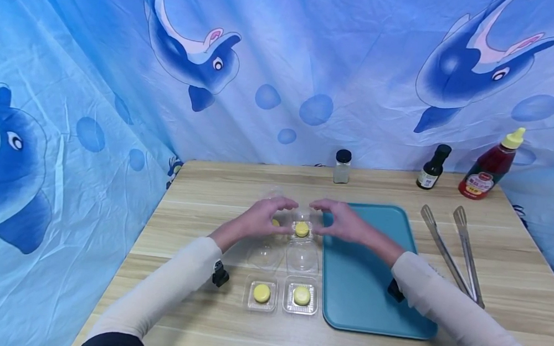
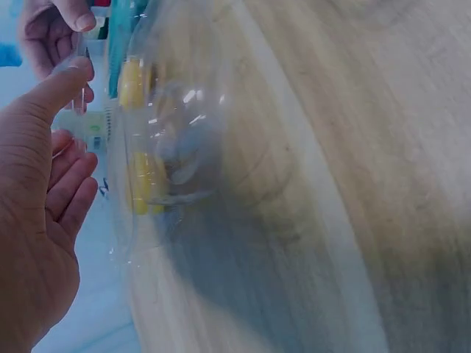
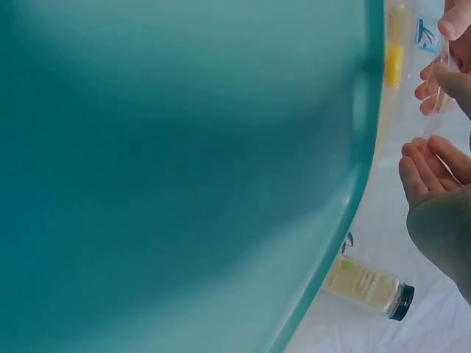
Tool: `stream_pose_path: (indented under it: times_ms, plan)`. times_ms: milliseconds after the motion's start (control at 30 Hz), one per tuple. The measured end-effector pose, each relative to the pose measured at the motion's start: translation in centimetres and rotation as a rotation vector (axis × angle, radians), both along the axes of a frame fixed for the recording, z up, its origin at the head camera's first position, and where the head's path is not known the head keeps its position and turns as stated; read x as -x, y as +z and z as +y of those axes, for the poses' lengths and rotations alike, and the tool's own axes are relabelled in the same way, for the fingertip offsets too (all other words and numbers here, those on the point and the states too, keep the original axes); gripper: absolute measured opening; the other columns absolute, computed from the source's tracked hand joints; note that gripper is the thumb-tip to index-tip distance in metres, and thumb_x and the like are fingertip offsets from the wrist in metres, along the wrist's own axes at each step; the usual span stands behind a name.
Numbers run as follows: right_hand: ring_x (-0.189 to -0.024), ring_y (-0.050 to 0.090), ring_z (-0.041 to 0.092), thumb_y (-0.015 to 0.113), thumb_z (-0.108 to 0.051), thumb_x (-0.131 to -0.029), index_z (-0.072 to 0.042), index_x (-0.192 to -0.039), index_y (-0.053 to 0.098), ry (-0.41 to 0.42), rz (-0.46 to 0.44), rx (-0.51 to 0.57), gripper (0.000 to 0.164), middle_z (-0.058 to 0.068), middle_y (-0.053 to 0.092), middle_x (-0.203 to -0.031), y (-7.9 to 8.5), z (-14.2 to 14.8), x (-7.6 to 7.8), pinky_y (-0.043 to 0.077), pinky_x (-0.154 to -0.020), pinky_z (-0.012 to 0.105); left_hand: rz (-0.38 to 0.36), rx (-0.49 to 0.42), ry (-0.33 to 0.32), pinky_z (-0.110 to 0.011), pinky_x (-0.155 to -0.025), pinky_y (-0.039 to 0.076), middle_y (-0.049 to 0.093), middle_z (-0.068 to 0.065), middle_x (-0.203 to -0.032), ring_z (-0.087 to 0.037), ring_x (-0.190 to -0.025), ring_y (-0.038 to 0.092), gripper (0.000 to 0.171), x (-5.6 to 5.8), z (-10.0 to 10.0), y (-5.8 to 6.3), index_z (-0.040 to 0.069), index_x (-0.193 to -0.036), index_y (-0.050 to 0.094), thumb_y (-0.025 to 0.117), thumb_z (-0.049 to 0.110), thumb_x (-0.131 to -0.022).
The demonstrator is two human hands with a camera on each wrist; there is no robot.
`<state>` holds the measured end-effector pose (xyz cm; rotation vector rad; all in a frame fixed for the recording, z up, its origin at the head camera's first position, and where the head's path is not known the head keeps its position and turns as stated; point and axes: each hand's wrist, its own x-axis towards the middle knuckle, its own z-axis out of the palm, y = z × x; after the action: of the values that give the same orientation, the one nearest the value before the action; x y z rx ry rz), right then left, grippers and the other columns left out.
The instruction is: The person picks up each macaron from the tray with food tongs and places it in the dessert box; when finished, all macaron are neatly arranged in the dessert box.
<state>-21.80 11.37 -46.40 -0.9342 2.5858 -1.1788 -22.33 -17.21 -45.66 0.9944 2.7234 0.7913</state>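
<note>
Both hands are at the back right clear plastic clamshell box [image 1: 301, 237], which has a round yellow pastry [image 1: 302, 229] in it. My left hand [image 1: 266, 216] is at the box's left side, thumb and fingers curved around its clear plastic. Opposite it, my right hand [image 1: 344, 221] holds the right side in the same way. A thin clear plastic edge [image 3: 439, 88] shows between the thumbs and fingers in the right wrist view. Another pastry [image 1: 275, 223] is partly hidden behind my left hand. Two front boxes stand open, each with a yellow pastry [image 1: 262, 293].
A blue-green tray [image 1: 365, 293] lies right of the boxes, under my right forearm. Metal tongs [image 1: 469, 258] lie farther right. Along the back stand a black-capped jar [image 1: 342, 167], a dark sauce bottle [image 1: 431, 168] and a red sauce bottle [image 1: 489, 168].
</note>
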Motion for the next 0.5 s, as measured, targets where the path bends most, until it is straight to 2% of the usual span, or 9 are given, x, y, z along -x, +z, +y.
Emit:
stream_pose_path:
  times_ms: [233, 500]
  plan:
    - [-0.136, 0.057, 0.040, 0.090, -0.017, -0.087, 0.002, -0.147, 0.058, 0.006, 0.034, -0.053, 0.071, 0.020, 0.060, -0.149, -0.39, -0.25, -0.43, 0.049, -0.114, 0.055, 0.060, 0.116, -0.029, -0.044, -0.117, 0.047, 0.059, -0.003, -0.152, -0.022, -0.137, 0.056, 0.075, -0.54, 0.22, -0.09, 0.017, -0.154, 0.053, 0.085, 0.040, -0.091]
    - [-0.138, 0.055, 0.039, 0.091, -0.018, -0.086, 0.003, -0.144, 0.060, 0.012, 0.092, -0.091, 0.069, 0.020, 0.061, -0.147, -0.95, -0.47, -0.41, 0.048, -0.115, 0.054, 0.112, 0.199, -0.037, -0.047, -0.117, 0.045, 0.060, -0.002, -0.151, -0.022, -0.136, 0.058, 0.075, -0.72, 0.40, -0.20, 0.019, -0.154, 0.053, 0.083, 0.047, -0.091]
